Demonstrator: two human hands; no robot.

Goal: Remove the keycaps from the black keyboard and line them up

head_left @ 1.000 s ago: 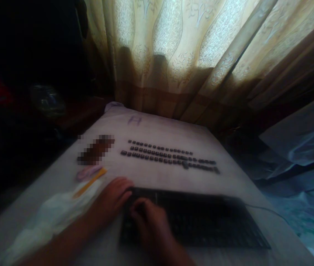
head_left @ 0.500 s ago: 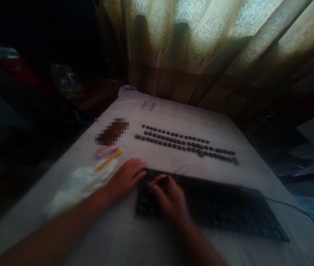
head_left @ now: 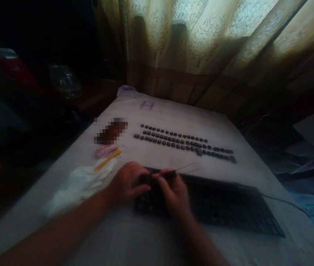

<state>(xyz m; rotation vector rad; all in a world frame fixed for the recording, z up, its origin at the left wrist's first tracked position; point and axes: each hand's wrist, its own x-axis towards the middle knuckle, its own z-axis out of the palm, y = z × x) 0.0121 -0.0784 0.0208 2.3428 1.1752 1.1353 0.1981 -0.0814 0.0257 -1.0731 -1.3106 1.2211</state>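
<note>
A black keyboard (head_left: 217, 199) lies across the front of the table. Above its left end, my right hand (head_left: 173, 192) pinches a wire keycap puller by its dark handle (head_left: 171, 174). Thin wire (head_left: 191, 167) sticks out from the puller to the right. My left hand (head_left: 127, 183) meets the right one there, its fingers curled and closed around a small dark thing by the puller's left end. What that thing is stays hidden in the dim light. Beyond the keyboard, loose black keycaps (head_left: 170, 139) lie in rows on the pale cloth.
Left of the keyboard lie a white cloth (head_left: 76, 184), a yellow-handled brush or stick (head_left: 107, 160) and a pink item (head_left: 105, 150). A pixelated brown object (head_left: 111, 131) lies behind them. The keyboard's cable (head_left: 286, 203) runs off right. A curtain (head_left: 187, 55) hangs behind the table.
My left hand has come off the keyboard's top left corner and curled in to meet the right hand. The puller has lifted and swung flatter, showing more of its wire.
</note>
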